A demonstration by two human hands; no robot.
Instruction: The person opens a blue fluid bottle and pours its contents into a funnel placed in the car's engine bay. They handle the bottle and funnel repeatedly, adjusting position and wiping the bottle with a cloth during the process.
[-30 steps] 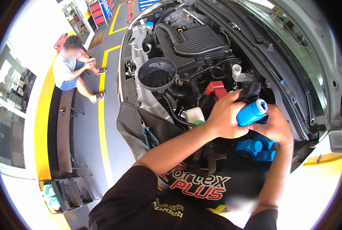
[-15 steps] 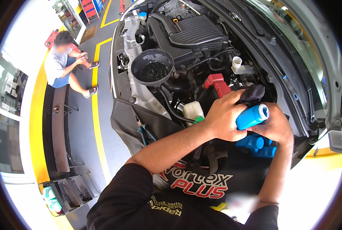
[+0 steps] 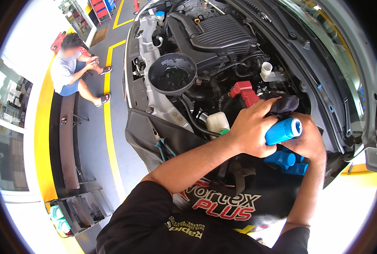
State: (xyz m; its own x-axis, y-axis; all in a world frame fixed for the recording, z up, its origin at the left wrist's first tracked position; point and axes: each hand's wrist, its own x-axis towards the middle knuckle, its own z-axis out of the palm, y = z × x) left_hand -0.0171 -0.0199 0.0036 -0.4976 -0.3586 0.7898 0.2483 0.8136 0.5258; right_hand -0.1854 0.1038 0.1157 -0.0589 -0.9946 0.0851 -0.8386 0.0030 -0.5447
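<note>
My left hand (image 3: 253, 129) is wrapped round a blue plastic bottle (image 3: 281, 131), tilted with its uncapped white-rimmed mouth toward the right. My right hand (image 3: 308, 137) is closed close beside the bottle; its fingertips are hidden. A bunched black cloth (image 3: 285, 105) sits between the tops of both hands, and which one grips it is unclear. Below them, several more blue bottles (image 3: 280, 159) lie on the black fender cover (image 3: 273, 190). A large black funnel (image 3: 172, 74) stands at the front of the engine bay, left of my hands.
Around my hands are a red cover (image 3: 244, 93), an open white reservoir neck (image 3: 266, 70) and a whitish tank (image 3: 216, 122) with a green cap. The ribbed black engine cover (image 3: 224, 36) lies beyond. Leftward, a person (image 3: 72, 63) sits on a bench (image 3: 70, 144) near a divided tray (image 3: 80, 211).
The whole view has shifted slightly, with the car and my hands a little farther right in it. Both hands keep nearly the same pose around the blue bottle.
</note>
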